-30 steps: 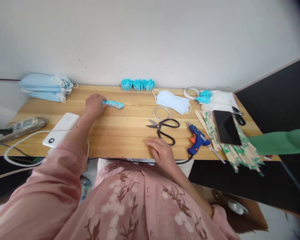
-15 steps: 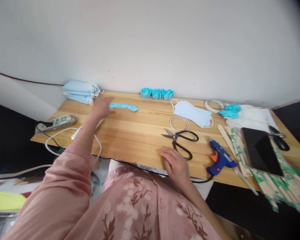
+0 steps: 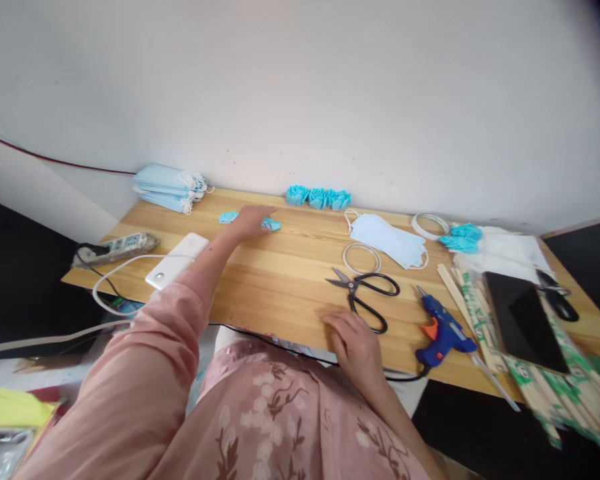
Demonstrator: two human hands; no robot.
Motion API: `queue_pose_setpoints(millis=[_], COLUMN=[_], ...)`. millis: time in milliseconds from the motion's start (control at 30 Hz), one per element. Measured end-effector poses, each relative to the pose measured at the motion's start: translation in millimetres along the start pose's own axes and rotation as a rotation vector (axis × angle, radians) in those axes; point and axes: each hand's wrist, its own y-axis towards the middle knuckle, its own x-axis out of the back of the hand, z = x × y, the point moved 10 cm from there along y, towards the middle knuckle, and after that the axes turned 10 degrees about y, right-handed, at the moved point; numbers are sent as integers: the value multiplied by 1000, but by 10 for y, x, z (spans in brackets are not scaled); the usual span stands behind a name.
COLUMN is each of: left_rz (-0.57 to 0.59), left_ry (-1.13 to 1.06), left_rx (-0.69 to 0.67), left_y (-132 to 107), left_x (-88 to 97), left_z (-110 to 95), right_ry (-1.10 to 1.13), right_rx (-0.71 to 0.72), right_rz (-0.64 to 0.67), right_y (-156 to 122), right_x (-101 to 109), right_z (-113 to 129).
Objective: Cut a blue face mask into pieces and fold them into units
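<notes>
Above a pleated light-blue strip [image 3: 271,225] on the wooden table, my left hand [image 3: 250,222] reaches with its fingers stretched out to the right. The strip's middle is hidden under that hand, and both of its ends show. I cannot see whether the fingertips touch it. My right hand [image 3: 353,340] rests at the table's front edge, fingers extended and loosely bent, with nothing in it. Just beyond it lie black-handled scissors [image 3: 353,285] with blades apart. Three blue folded flowers [image 3: 318,198] stand in a row by the wall.
A stack of face masks [image 3: 165,187] sits back left, near a power strip [image 3: 125,248] and a white power bank [image 3: 177,261]. Rightward are a single mask [image 3: 387,239], tape rolls [image 3: 363,258], a blue glue gun [image 3: 443,327], a phone [image 3: 524,320] and wrapped chopsticks [image 3: 545,383].
My left hand has moved right, from beside the strip's left end to over its middle, uncovering the power bank. My right hand stays in place. The view has shifted slightly.
</notes>
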Motion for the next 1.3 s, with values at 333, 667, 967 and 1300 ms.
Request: queue_pose_setpoints(millis=[333,667,967,1300], left_rz=[-281,-39,147,-141], left_ry=[-185,139,154,11], left_rx=[132,448,422,153], left_y=[-648,-1082,-700,-853], left_x=[458,269,-31,278], left_z=[54,907,1105,191], right_ry=[20,-13,-10,-29], right_rx=[-4,-5,-22,-26], right_rz=[13,44,25,25], right_y=[-3,-21,-18,12], right_x=[-8,-53,-25,-26], right_z=[-16,-45,-38,-18])
